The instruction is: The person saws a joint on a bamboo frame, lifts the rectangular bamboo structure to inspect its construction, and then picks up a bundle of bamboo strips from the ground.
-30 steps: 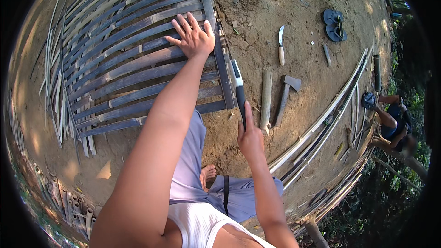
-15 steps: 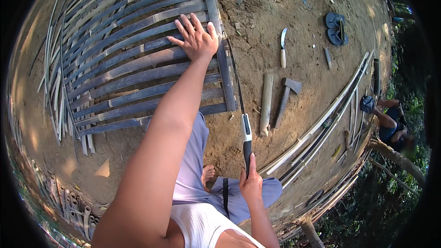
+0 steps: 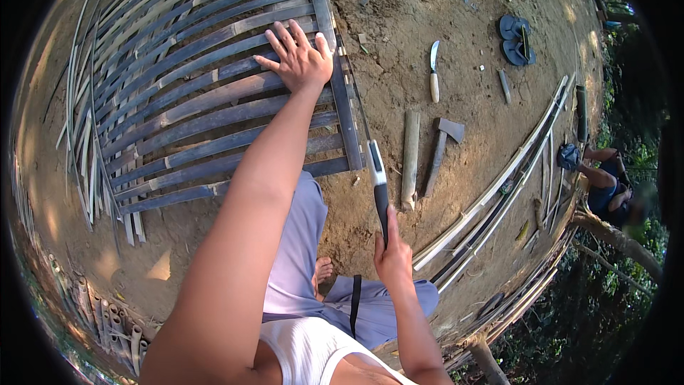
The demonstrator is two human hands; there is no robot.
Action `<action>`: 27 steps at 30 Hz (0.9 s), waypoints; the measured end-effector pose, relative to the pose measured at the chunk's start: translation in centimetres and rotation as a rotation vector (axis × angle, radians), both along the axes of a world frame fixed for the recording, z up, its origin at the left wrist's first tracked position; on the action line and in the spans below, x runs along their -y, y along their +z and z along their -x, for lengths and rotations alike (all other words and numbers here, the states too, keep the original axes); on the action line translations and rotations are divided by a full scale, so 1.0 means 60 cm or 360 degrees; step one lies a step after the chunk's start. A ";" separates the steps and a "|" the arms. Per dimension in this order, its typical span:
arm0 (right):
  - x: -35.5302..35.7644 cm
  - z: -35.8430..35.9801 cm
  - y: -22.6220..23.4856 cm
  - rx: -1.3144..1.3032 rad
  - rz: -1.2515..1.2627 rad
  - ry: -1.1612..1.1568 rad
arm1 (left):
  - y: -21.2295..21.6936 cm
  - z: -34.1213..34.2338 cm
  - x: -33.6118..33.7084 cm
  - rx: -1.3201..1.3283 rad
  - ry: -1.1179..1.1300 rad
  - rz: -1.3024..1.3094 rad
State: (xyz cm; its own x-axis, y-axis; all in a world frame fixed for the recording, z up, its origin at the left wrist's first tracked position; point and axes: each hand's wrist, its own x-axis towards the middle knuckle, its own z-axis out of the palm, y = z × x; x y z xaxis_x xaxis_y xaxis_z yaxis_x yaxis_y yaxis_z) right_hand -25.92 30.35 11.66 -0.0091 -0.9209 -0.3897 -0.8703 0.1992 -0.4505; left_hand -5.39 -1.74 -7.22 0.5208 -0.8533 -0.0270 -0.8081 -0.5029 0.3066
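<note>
Knife [image 3: 376, 185] gripped; left hand [image 3: 299, 60] on mat [image 3: 185, 114].

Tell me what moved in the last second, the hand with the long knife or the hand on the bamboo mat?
The right hand moved. It drew the long knife back toward the body, away from the woven bamboo mat's edge, then came forward a little again, gripping the dark handle all along. The left hand stayed flat on the mat. The axe, the small knife and the sandals lay unmoved on the dirt.
</note>
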 end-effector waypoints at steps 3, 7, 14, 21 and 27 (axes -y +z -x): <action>0.190 -0.056 -0.071 -0.0017 0.0088 0.0008 | 0.005 0.006 0.014 -0.0022 -0.0028 0.0054; -0.011 -0.017 -0.025 -0.0026 -0.0150 -0.0070 | 0.004 -0.019 0.015 0.0007 0.0004 0.0041; 0.153 -0.049 -0.037 -0.0063 -0.0107 -0.0011 | 0.004 0.002 0.012 -0.0003 -0.0014 0.0007; -0.102 0.002 0.034 -0.0008 -0.0079 -0.0100 | 0.011 -0.007 0.010 0.0064 0.0002 -0.0022; 0.157 -0.058 -0.054 -0.0102 -0.0143 0.0000 | 0.013 -0.003 0.012 0.0021 -0.0031 -0.0009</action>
